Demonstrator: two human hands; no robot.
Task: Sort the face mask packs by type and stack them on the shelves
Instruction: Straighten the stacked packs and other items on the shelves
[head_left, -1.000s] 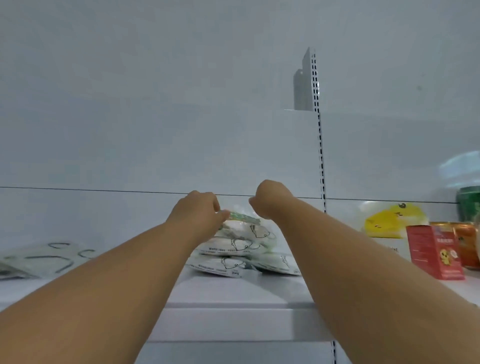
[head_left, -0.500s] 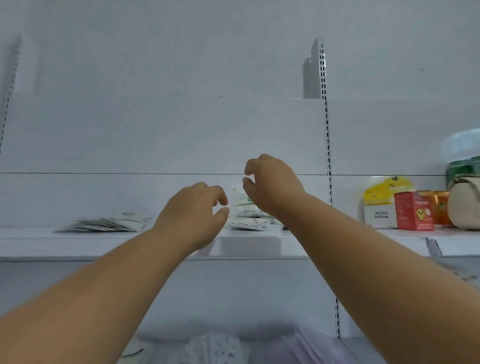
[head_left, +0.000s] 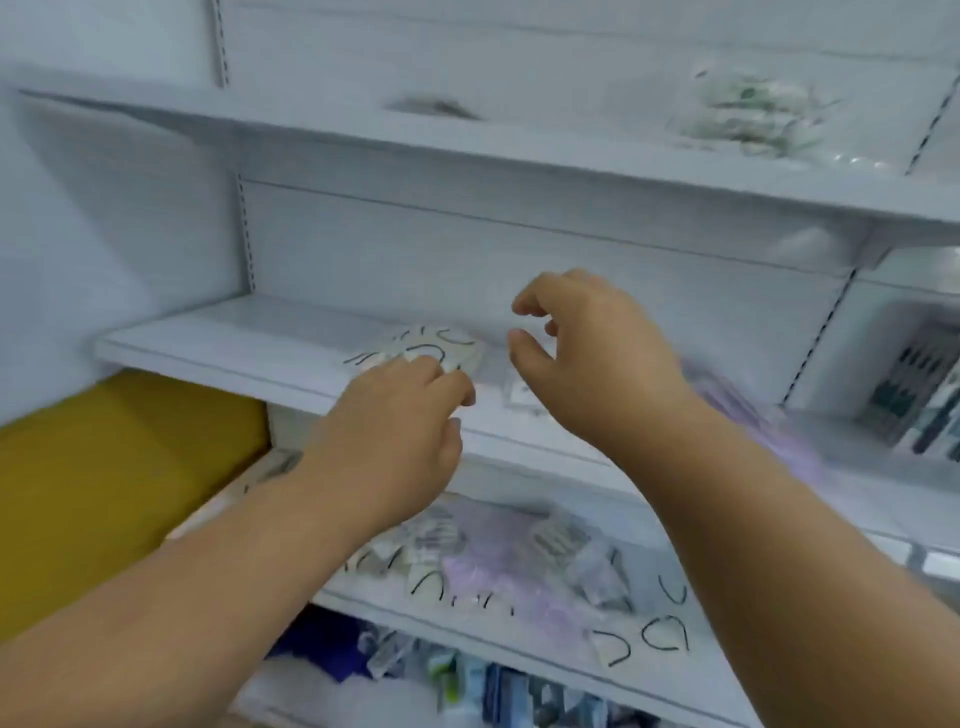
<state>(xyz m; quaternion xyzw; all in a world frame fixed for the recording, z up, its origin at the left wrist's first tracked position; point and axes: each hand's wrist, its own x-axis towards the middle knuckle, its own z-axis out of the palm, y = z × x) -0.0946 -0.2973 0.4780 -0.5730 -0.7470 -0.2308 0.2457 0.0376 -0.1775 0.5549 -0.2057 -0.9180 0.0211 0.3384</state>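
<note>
Both my hands hang in front of the middle shelf. A white mask pack with black ear loops lies on it. My left hand hovers at that pack's near edge with loosely curled fingers; contact is unclear. My right hand is just to the right, thumb and fingers apart, holding nothing. Below it lies a small clear pack. Purple mask packs lie blurred behind my right forearm. A mixed heap of purple and white packs covers the lower shelf. On the top shelf stands a stack of white packs.
A flat pack lies at the middle of the top shelf. A yellow block sits to the left below the middle shelf. Dark boxed goods fill the bay on the right. Blue and white items crowd the bottom shelf.
My view has dropped from the top shelf to the middle and lower shelves. Both hands have let go of the white stack and come down, now empty, in front of the middle shelf.
</note>
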